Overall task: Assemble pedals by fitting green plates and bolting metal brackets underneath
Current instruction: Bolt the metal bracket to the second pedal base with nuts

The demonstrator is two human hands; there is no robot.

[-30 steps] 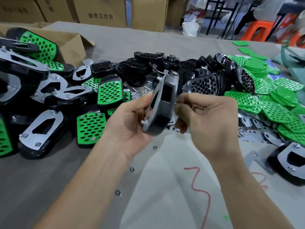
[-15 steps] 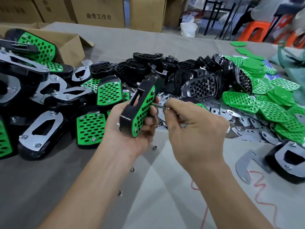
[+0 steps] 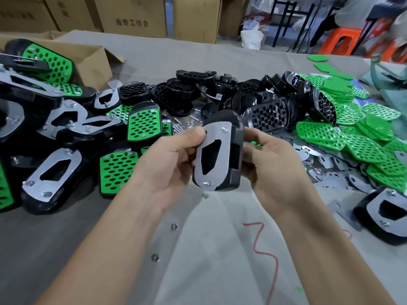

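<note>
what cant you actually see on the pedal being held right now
- Green plate side: head view, turned away behind the metal bracket.
- Whether nuts sit on the two bolt ends: too small.
- Right hand fingertips: hidden behind the pedal.
- Left hand palm: faces away.

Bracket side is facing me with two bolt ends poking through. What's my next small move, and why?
Probably pick a nut off the table and thread it on. Both hands hold the pedal; its metal bracket faces up, and the lower bolt end looks bare, though that's hard to confirm.
</note>
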